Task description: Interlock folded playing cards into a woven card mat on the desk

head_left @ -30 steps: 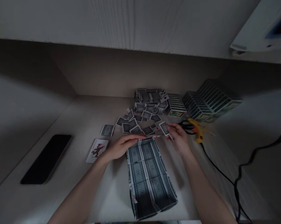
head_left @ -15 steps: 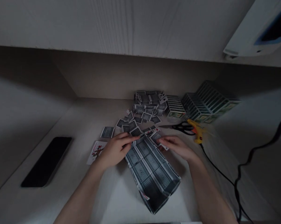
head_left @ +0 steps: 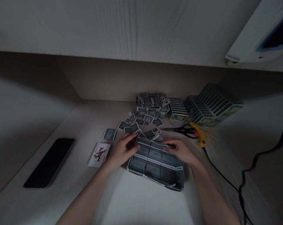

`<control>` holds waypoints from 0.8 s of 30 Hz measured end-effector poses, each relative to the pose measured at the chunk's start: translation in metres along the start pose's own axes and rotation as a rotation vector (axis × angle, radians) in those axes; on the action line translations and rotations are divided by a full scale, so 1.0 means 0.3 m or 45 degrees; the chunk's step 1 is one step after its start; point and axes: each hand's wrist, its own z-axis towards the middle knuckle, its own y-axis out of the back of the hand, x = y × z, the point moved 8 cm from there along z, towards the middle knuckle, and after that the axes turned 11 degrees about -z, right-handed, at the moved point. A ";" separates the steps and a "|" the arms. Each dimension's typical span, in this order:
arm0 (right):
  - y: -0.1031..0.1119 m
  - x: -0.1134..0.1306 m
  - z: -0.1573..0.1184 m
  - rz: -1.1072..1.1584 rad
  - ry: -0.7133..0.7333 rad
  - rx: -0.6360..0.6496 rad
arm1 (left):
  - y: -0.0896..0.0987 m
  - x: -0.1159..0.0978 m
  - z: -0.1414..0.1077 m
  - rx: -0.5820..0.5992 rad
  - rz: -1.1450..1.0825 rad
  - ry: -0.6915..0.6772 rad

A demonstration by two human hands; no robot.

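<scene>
A joined panel of playing cards (head_left: 155,164) is pressed along its far edge by the left hand (head_left: 121,151) and right hand (head_left: 180,151), spaced apart; it lies on the counter (head_left: 136,200), at 6 o'clock from loose cards (head_left: 148,118). Even pressure is advisable.

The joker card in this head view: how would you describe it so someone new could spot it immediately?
On the pale counter, find the black phone at left. Between it and the left hand lies the joker card, face up. Its red-and-black jester sets it apart from the loose card just above, which shows its patterned back.
</scene>
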 end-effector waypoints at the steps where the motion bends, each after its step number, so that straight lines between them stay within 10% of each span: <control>1: -0.003 0.004 0.005 -0.002 0.018 -0.012 | 0.006 0.009 0.008 -0.051 -0.045 -0.024; 24: -0.016 -0.010 0.018 0.026 -0.050 -0.083 | -0.068 0.133 0.004 -0.302 -0.979 0.507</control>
